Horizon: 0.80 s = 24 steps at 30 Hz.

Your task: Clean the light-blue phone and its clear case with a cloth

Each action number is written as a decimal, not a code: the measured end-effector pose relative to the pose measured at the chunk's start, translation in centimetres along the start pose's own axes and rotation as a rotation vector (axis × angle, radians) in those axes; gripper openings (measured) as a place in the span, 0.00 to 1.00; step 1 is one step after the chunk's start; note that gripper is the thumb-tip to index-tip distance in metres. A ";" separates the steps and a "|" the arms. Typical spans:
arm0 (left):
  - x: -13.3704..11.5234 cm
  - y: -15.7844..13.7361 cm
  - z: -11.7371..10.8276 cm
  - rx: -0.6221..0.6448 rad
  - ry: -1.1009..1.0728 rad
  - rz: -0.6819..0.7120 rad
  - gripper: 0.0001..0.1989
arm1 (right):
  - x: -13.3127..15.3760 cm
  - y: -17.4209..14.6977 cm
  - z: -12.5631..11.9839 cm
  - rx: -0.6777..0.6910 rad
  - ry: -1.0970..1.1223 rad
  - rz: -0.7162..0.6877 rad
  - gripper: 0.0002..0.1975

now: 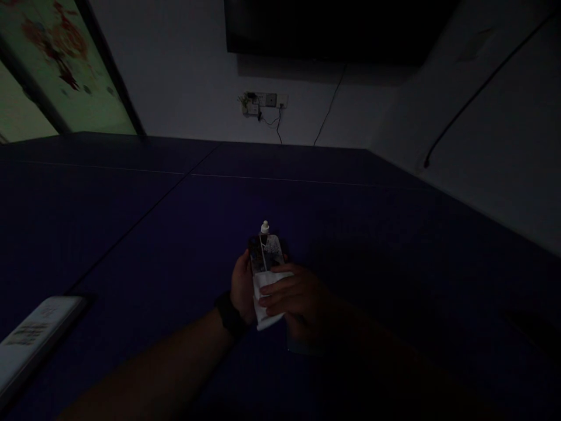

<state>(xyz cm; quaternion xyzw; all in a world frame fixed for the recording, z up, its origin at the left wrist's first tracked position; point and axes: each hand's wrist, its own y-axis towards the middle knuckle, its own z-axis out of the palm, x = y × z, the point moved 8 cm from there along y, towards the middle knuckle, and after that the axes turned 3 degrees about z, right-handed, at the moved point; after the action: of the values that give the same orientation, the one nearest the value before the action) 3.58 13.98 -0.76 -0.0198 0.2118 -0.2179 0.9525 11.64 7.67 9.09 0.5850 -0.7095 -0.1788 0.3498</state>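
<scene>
My left hand (242,287), with a dark band on the wrist, is closed around a phone (268,250) whose patterned face is turned up. Pressed to the lower part of that face is a white tissue or cloth (263,318), held under the fingers of my right hand (295,297). Just past the phone's far end stands a small bottle with a white cap (265,227); its body is mostly hidden behind the phone. Dim light hides the right thumb and much of the right forearm.
The dark blue surface (153,245) spreads around my hands, with a seam on the left. A white box (37,333) lies at lower left. Sockets with cords (265,100) and a dark screen (333,35) are on the far wall. Something flat and dark lies below my right hand.
</scene>
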 end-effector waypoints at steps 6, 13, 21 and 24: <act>0.1 -0.2 -0.1 -0.083 -0.040 -0.013 0.22 | -0.9 0.0 0.0 0.020 -0.136 0.068 0.18; 0.0 -0.5 0.4 -0.166 -0.053 0.019 0.21 | -0.7 0.1 -0.8 -0.025 -0.082 0.051 0.18; 0.8 -0.5 0.9 -0.081 -0.006 -0.074 0.31 | 0.3 0.2 -0.5 -0.016 0.020 0.021 0.15; 0.3 -0.6 1.2 -0.094 -0.003 -0.016 0.31 | 0.4 0.2 -0.9 -0.052 -0.018 0.027 0.16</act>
<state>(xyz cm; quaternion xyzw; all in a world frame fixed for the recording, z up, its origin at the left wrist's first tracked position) 4.12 13.24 0.29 -0.0667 0.2205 -0.2154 0.9490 12.08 7.49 9.97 0.5646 -0.7154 -0.1978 0.3610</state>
